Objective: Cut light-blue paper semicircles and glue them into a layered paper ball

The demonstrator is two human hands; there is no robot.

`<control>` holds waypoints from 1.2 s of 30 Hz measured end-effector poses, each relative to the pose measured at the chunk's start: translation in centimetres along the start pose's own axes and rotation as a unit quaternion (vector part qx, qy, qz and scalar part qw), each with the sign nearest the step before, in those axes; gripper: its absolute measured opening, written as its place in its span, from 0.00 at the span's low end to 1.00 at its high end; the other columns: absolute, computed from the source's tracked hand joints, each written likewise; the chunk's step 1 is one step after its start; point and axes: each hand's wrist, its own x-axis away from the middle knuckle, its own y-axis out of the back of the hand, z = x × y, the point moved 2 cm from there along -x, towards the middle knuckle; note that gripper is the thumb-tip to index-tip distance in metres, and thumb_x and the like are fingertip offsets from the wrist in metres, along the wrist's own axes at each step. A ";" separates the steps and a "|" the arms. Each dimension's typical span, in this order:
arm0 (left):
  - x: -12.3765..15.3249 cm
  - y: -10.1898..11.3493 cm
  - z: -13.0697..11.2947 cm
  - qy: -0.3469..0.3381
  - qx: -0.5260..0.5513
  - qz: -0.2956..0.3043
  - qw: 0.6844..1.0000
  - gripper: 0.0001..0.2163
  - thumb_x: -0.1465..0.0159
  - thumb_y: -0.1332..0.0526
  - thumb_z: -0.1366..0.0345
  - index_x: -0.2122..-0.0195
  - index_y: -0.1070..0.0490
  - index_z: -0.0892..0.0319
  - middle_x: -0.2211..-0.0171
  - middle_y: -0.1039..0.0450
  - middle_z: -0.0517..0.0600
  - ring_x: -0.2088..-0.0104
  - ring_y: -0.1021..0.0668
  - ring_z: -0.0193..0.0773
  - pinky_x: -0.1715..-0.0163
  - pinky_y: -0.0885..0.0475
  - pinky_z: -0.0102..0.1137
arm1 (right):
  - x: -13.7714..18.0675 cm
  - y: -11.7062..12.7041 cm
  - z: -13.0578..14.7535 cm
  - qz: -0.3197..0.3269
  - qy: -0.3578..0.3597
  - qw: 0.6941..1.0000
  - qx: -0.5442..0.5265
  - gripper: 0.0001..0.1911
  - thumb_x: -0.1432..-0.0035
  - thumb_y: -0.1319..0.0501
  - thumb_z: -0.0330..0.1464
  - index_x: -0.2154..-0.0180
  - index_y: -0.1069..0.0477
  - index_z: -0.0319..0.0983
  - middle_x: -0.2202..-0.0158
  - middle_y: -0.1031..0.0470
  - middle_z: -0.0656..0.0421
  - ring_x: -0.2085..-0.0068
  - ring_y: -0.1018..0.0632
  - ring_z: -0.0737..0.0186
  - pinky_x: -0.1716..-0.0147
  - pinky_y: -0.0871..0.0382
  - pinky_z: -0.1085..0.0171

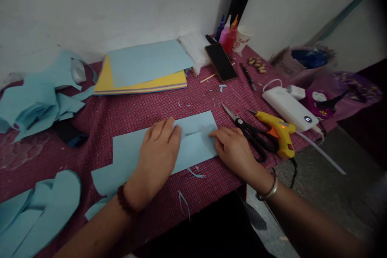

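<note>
A light blue paper sheet [130, 151] lies on the red checked tablecloth [127, 109], folded over at its right part. My left hand [159, 155] rests flat on the sheet with fingers stretched out, pressing it down. My right hand [232, 149] sits at the sheet's right edge, fingertips curled and pressing on the fold. Neither hand holds anything.
Black-handled scissors [250, 131] and a yellow glue gun [278, 131] lie right of my right hand. A white power bank [288, 107], a phone [221, 61], glue bottles [228, 34], a paper cup [242, 39], a coloured paper stack [145, 68] and blue paper offcuts [36, 96] surround the sheet.
</note>
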 end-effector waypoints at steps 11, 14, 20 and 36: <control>2.3 0.0 -2.9 -0.118 0.010 0.068 0.991 0.19 0.40 0.48 0.80 0.49 0.30 0.68 0.66 0.26 0.53 0.67 0.26 0.41 0.68 0.28 0.33 | -0.3 0.0 0.1 -0.012 -0.003 1.000 -0.014 0.11 0.41 0.45 0.21 0.63 0.25 0.38 0.66 0.22 0.56 0.64 0.23 0.57 0.60 0.43 0.59; 2.7 0.6 -3.2 -0.115 0.020 0.050 0.992 0.15 0.40 0.49 0.80 0.57 0.27 0.66 0.65 0.24 0.55 0.66 0.24 0.42 0.68 0.27 0.33 | -0.3 0.0 0.1 -0.015 -0.008 1.000 -0.019 0.12 0.41 0.45 0.21 0.62 0.25 0.38 0.67 0.22 0.57 0.65 0.24 0.57 0.59 0.43 0.59; 3.5 0.6 -2.7 -0.127 0.066 -0.037 0.989 0.15 0.36 0.53 0.79 0.57 0.27 0.67 0.62 0.23 0.56 0.63 0.24 0.43 0.63 0.27 0.35 | -0.2 0.0 0.1 -0.020 -0.006 0.999 -0.025 0.11 0.41 0.44 0.21 0.63 0.25 0.38 0.68 0.23 0.58 0.66 0.25 0.58 0.60 0.43 0.59; 3.9 -0.2 -2.5 -0.148 0.087 -0.026 0.985 0.17 0.32 0.57 0.76 0.51 0.30 0.72 0.59 0.25 0.60 0.60 0.26 0.45 0.61 0.25 0.37 | -0.2 0.3 0.1 -0.017 -0.009 1.000 -0.024 0.11 0.40 0.44 0.21 0.62 0.25 0.37 0.68 0.23 0.57 0.65 0.24 0.58 0.61 0.44 0.59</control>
